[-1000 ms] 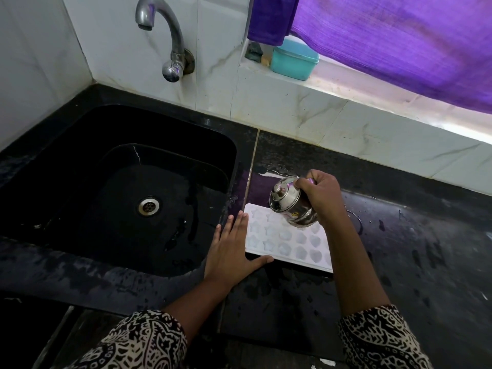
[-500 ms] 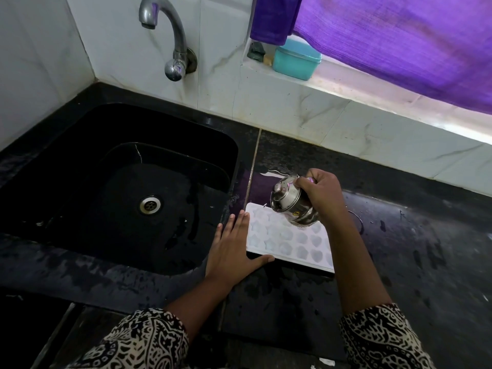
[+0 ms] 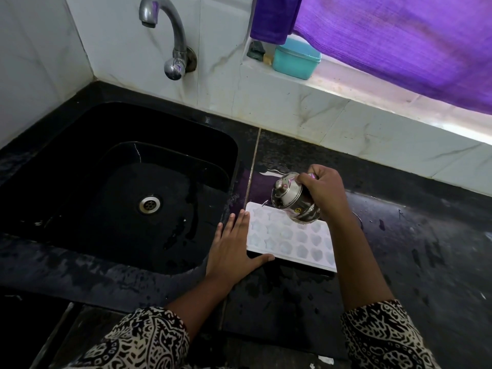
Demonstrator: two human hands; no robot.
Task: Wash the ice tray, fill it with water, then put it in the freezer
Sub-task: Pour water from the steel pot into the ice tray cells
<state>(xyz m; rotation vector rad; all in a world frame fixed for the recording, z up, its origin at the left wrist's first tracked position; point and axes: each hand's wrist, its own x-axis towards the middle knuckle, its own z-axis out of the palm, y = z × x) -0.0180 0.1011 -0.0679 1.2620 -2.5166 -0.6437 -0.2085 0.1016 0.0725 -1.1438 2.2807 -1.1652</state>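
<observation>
One ice tray [image 3: 290,243] — left fingers [image 3: 241,223] flat at its edge, right fingers [image 3: 306,181] gripping a steel pot [image 3: 291,199] above.

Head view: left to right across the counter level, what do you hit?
Round steel drain → left hand → white plastic ice tray. Right hand and its small steel lidded pot overlap the tray, so omitted.

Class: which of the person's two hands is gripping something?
The right hand: its fingers curl round a tilted steel pot over the ice tray. The left hand lies flat, fingers straight, beside the tray.
</observation>
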